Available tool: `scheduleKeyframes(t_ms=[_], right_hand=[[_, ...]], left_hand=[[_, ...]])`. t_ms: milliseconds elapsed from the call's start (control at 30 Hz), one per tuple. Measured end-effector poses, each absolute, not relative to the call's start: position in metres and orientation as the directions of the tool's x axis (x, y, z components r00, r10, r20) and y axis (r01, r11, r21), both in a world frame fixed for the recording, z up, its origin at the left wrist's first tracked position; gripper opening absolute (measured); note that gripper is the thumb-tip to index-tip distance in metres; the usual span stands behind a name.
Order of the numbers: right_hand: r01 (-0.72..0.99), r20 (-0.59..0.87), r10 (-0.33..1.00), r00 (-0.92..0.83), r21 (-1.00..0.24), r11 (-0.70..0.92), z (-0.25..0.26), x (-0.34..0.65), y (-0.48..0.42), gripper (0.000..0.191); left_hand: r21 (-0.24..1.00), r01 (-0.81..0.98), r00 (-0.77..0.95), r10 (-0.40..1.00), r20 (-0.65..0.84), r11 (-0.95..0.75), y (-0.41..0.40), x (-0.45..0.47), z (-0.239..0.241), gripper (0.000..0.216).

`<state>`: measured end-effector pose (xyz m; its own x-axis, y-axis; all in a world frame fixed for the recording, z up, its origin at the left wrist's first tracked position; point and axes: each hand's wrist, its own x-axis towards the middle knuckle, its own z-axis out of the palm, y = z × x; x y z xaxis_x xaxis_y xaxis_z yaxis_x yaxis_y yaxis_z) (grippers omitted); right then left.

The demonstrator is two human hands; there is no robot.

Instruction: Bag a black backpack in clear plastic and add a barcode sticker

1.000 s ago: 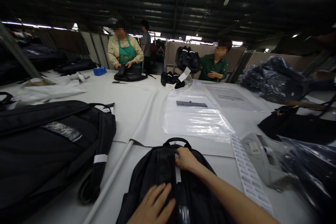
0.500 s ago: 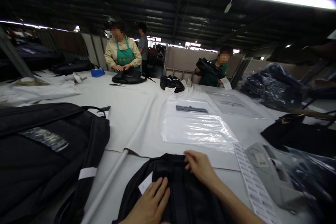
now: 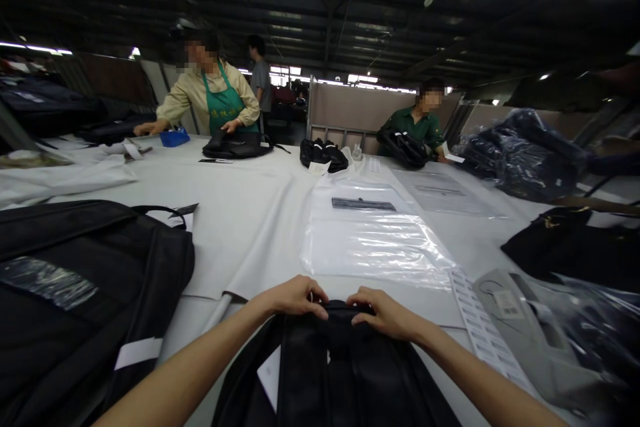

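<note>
On the white table [image 3: 260,213], black backpack [image 3: 330,373] lies.

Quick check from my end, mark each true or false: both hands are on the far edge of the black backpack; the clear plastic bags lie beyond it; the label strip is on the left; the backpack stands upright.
1. Both hands, left hand and right hand, grip the far edge of the black backpack: true.
2. The clear plastic bags lie beyond it: true.
3. The label strip is on the left: false, it lies to the right.
4. The backpack stands upright: false, it lies flat on the table.
</note>
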<state>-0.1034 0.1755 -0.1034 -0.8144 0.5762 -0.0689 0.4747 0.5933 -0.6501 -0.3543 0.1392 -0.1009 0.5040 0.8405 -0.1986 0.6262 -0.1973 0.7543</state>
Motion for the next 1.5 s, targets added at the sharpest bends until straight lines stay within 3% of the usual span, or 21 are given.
scheduleKeyframes(t_ms=[233,433,533,633,733,833,900,1000,1100,1167,1233,1300,1400,1500], right_hand=[[0.540,-0.092,0.592,-0.801,-0.538,0.647,-0.071,-0.099,0.147,0.016],[0.696,-0.140,0.773,-0.618,-0.555,0.456,-0.113,-0.103,0.148,0.029],[0.752,-0.048,0.859,-0.509,-0.510,0.417,-0.133,-0.101,0.151,0.028],[0.689,0.088,0.899,-0.428,-0.612,0.388,-0.117,-0.091,0.150,0.036],[0.623,0.098,0.876,-0.473,-0.665,0.411,-0.097,-0.086,0.139,0.042],[0.631,0.116,0.769,-0.629,-0.501,0.592,-0.112,-0.092,0.120,0.042],[0.662,0.143,0.754,-0.641,-0.393,0.638,-0.135,-0.099,0.109,0.041],[0.691,0.156,0.774,-0.613,-0.369,0.622,-0.154,-0.103,0.099,0.042],[0.603,0.095,0.751,-0.654,-0.534,0.593,-0.143,-0.094,0.111,0.042],[0.546,0.098,0.796,-0.598,-0.676,0.494,-0.128,-0.082,0.138,0.043],[0.566,0.163,0.886,-0.435,-0.715,0.410,-0.116,-0.068,0.181,0.043],[0.641,0.246,0.919,-0.308,-0.660,0.391,-0.111,-0.057,0.230,0.037],[0.697,0.261,0.917,-0.302,-0.596,0.399,-0.122,-0.056,0.293,0.029],[0.741,0.224,0.929,-0.295,-0.560,0.370,-0.145,-0.070,0.331,0.028]], left_hand=[[0.728,0.643,0.631,0.704,-0.325,-0.240,0.126,-0.353,-0.075,0.035],[0.683,0.713,0.483,0.819,-0.310,-0.162,0.133,-0.340,-0.105,0.040],[0.658,0.745,0.394,0.869,-0.300,-0.110,0.137,-0.334,-0.128,0.040],[0.641,0.761,0.338,0.904,-0.263,-0.098,0.136,-0.333,-0.139,0.034],[0.614,0.781,0.305,0.929,-0.209,-0.119,0.134,-0.337,-0.128,0.027],[0.570,0.808,0.244,0.965,-0.095,-0.148,0.130,-0.341,-0.093,0.028],[0.546,0.819,0.178,0.983,0.047,-0.175,0.117,-0.339,-0.065,0.035],[0.411,0.841,0.289,0.934,0.211,-0.353,0.081,-0.328,-0.052,0.044],[0.263,0.786,0.556,0.826,0.094,-0.560,0.047,-0.320,-0.093,0.064],[0.212,0.781,0.583,0.808,0.090,-0.587,0.038,-0.323,-0.137,0.065],[0.159,0.782,0.580,0.797,0.171,-0.603,0.041,-0.328,-0.173,0.065],[0.130,0.780,0.574,0.782,0.243,-0.612,0.049,-0.334,-0.192,0.064],[0.207,0.802,0.495,0.817,0.295,-0.560,0.062,-0.337,-0.181,0.056],[0.402,0.817,0.283,0.895,0.344,-0.413,0.082,-0.339,-0.137,0.041]])
